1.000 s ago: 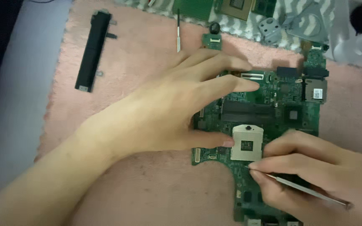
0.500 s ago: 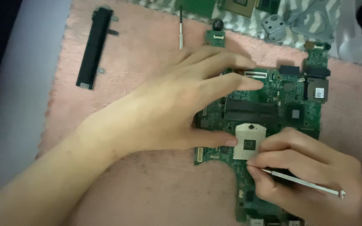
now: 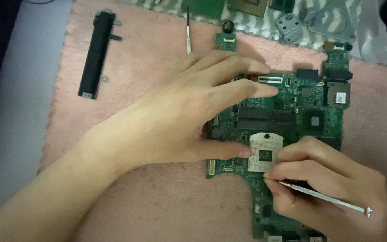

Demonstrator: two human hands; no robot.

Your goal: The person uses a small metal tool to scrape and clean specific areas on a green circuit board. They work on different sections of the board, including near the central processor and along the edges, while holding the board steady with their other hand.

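We press our left hand point(image 3: 189, 116) flat across the upper left part of the green circuit board point(image 3: 310, 112), fingers spread and the thumb stretched along the board's lower left edge, touching the corner of the square processor socket point(image 3: 265, 152); held that way it looks meant to pin the board so it does not slide on the soft pink mat point(image 3: 148, 58) beneath it. Our right hand point(image 3: 332, 188) is curled at the board's lower right, fingers pinched around a thin metal screwdriver point(image 3: 323, 197) like a pen, its shaft lying out to the right and its tip hidden under the fingertips just below the socket. The board thus lies directly under both hands, the socket between the left thumb and the right fingers. Well apart at the upper left, a long black strip point(image 3: 96, 54) lies on the mat, and a second slim screwdriver point(image 3: 187, 31) rests above the left fingers. Grey metal brackets point(image 3: 292, 24) and other green boards sit along the far edge, on a zigzag-patterned cloth.
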